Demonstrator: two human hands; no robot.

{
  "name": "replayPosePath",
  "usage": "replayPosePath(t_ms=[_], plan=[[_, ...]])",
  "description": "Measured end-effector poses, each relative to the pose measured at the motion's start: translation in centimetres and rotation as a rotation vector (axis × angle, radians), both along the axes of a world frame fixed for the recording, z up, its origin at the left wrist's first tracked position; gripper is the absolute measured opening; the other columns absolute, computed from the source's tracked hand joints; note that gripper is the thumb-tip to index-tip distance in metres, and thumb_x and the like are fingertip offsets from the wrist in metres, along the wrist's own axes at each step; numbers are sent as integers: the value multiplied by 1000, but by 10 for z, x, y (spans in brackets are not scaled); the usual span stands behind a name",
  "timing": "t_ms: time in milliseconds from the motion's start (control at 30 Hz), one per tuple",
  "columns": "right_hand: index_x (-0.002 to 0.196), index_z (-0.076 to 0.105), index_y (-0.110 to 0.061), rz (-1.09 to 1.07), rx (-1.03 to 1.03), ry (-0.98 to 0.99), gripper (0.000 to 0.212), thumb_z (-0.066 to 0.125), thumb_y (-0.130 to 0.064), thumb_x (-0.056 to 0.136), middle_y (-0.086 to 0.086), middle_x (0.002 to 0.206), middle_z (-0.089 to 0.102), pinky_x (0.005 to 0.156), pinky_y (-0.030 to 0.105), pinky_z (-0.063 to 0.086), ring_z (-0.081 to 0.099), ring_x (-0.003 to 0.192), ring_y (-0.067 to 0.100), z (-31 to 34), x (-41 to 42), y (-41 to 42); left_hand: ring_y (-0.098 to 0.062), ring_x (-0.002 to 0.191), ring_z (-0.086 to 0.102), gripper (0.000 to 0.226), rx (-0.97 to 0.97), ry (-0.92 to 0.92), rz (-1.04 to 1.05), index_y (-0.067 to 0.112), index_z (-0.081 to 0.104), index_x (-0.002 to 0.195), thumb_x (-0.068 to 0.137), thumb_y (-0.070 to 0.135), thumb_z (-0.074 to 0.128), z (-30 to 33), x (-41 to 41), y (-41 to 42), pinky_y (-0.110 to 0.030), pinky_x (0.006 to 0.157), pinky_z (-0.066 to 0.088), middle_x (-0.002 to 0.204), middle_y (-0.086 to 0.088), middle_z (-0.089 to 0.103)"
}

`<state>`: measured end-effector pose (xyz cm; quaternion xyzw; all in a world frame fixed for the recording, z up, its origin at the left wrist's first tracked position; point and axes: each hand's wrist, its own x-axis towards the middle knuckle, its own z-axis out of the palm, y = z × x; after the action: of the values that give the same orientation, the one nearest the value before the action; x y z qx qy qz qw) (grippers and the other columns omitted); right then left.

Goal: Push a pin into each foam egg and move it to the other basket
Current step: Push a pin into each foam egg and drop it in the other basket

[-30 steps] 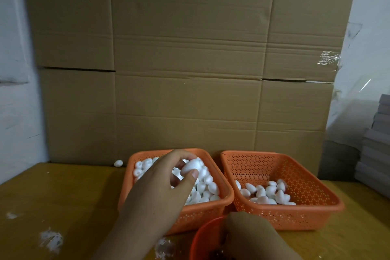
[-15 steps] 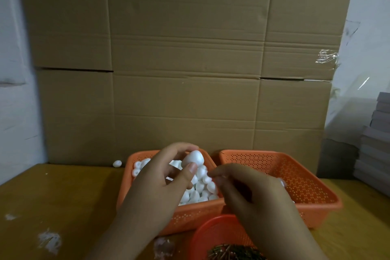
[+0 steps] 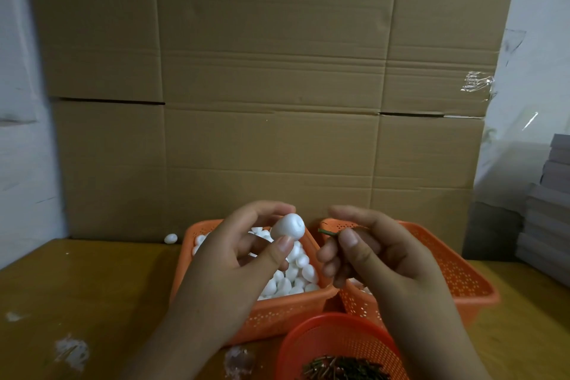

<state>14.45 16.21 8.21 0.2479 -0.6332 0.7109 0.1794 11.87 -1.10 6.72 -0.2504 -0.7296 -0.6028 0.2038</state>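
Observation:
My left hand (image 3: 234,259) pinches a white foam egg (image 3: 288,226) between thumb and fingers, lifted above the left orange basket (image 3: 277,313), which holds several white eggs. My right hand (image 3: 370,253) pinches a thin dark pin (image 3: 327,232) whose tip points left toward the egg, a short gap away. The right orange basket (image 3: 456,268) lies behind my right hand, which hides most of its inside. A round red basket (image 3: 336,336) of dark pins sits at the near edge.
One loose egg (image 3: 170,238) lies on the wooden table (image 3: 77,287) by the cardboard wall (image 3: 271,86). White foam scraps (image 3: 72,352) dot the table at near left. Grey stacked boxes (image 3: 549,203) stand at the right.
My right hand rose from the red pin basket with a pin and came level with the egg. My left hand lifted the egg slightly out of the left basket.

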Motion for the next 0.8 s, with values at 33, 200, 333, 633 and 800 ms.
replayPosePath(t_ms=[33, 200, 333, 633, 800], plan=[[101, 64, -6, -7, -22, -8, 28, 57, -17, 76, 17, 68, 70, 53, 22, 51, 65, 58, 19, 0, 0, -1, -6, 69, 67, 26, 2, 4, 0, 51, 64, 99, 78, 35, 62, 0, 0, 0, -24, 66, 48, 104, 18, 68], [92, 64, -2, -36, -59, -36, 19, 61, -13, 77, 16, 74, 73, 54, 19, 53, 72, 67, 21, 2, 2, 2, -6, 71, 68, 28, -14, 19, -8, 48, 63, 105, 80, 37, 62, 2, 3, 0, -25, 64, 51, 107, 17, 68], [100, 70, -12, -53, -7, -35, 26, 59, -9, 76, 9, 83, 75, 60, 18, 53, 72, 75, 16, 4, 4, 4, -6, 70, 68, 25, -6, 35, -21, 48, 64, 102, 80, 36, 63, 4, 5, 1, -16, 65, 50, 104, 16, 69], [86, 75, -18, -111, 161, 55, 28, 61, 7, 82, 3, 77, 75, 62, 15, 53, 71, 71, 12, 0, 4, 2, -6, 73, 68, 24, 27, 31, -70, 47, 66, 101, 77, 43, 68, 6, 8, 3, -16, 65, 50, 102, 13, 70], [95, 74, -37, -192, 307, 117, 42, 63, 3, 85, -4, 78, 75, 69, 19, 54, 70, 75, 8, -4, 4, -2, -10, 83, 71, 25, 74, 18, -115, 43, 67, 103, 78, 40, 70, 7, 11, 5, -19, 67, 53, 103, 9, 71]])
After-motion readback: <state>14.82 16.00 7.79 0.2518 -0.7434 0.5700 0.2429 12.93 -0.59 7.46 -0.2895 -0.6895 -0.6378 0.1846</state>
